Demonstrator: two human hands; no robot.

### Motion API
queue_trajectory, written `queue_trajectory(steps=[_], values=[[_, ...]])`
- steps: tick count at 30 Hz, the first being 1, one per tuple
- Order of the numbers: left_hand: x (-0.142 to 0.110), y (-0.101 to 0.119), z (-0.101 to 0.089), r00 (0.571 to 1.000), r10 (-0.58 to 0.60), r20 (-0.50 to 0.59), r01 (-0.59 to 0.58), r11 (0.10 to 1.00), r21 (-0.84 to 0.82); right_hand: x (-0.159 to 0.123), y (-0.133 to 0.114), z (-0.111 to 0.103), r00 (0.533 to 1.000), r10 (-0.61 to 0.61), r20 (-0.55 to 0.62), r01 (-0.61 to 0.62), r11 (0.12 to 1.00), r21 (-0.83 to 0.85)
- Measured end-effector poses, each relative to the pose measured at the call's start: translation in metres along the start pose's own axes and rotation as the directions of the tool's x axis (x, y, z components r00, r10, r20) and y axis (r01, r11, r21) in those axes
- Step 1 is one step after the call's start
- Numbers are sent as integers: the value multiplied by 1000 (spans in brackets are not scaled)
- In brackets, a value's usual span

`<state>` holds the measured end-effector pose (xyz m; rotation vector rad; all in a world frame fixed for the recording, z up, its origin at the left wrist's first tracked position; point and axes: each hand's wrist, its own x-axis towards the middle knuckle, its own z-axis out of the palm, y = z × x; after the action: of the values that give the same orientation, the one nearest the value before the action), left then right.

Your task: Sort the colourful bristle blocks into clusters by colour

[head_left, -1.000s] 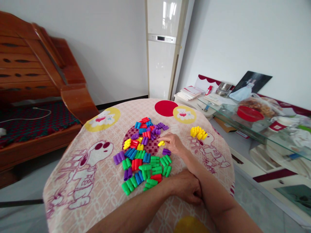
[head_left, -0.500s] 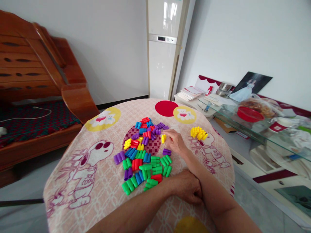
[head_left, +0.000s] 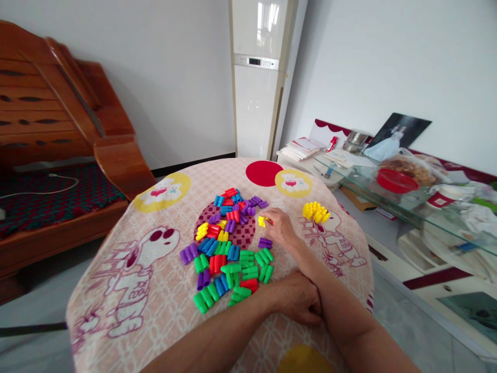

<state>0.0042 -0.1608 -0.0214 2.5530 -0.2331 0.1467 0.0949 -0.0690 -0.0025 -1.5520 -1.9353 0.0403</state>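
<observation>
At the middle of the table, the fingertips of my right hand (head_left: 278, 228) close on a small yellow toy block (head_left: 261, 221). My left hand (head_left: 298, 299) lies loosely curled on the cloth beneath my right forearm, and I see nothing held in it. Left of my hands spreads a pile of tube-shaped blocks, with green blocks (head_left: 233, 275), red blocks (head_left: 217, 264), blue blocks (head_left: 209, 246) and purple blocks (head_left: 188, 254). Closest below my right hand is a lone purple block (head_left: 265, 243). Yellow blocks (head_left: 316, 212) stand bunched together on the right.
A patterned cloth (head_left: 155, 280) covers the round table. To the right is a glass-topped stand (head_left: 361, 178) with papers, a red bowl (head_left: 397, 181) and a paper cup (head_left: 446, 197). A wooden bench (head_left: 42, 129) stands left, a tall white cabinet-like unit (head_left: 256, 103) behind.
The yellow block has turned and tilted at my right fingertips. My left hand keeps its place. The whole view has shifted slightly.
</observation>
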Motion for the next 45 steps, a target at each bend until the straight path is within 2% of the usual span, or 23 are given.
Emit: queue_trajectory(steps=[3,6,9,11,16,22,27,30,36,41,45], values=[[1,2,-4,999,-6,32,7,1000,-17,3,15,-21,978,131,-159,-117,989,93],[1,6,-7,996,-60,68,61,998,-9,-4,37,-54,900,275,-339,-246,961,125],[2,8,-8,989,-117,95,117,993,8,-24,57,-82,820,330,-468,-341,938,65],[2,8,-8,987,-125,106,125,992,9,-41,67,-93,800,331,-501,-392,920,-18],[3,8,-7,987,-114,109,114,993,12,-67,76,-98,823,337,-457,-478,846,-236],[2,6,-4,991,-112,67,112,994,8,-66,80,-92,860,368,-355,-493,777,-391],[2,6,-3,991,-113,72,112,993,23,-63,78,-87,869,413,-272,-494,722,-484],[2,7,-5,990,-116,77,114,993,19,-62,75,-87,852,448,-270,-521,683,-512],[2,6,-6,991,-112,79,112,994,-3,-64,76,-87,757,588,-285,-644,599,-476],[2,6,-4,989,-129,79,126,991,39,-62,79,-78,733,626,-268,-664,571,-482],[2,7,-3,989,-132,68,128,990,60,-62,80,-74,733,624,-270,-661,564,-495]])
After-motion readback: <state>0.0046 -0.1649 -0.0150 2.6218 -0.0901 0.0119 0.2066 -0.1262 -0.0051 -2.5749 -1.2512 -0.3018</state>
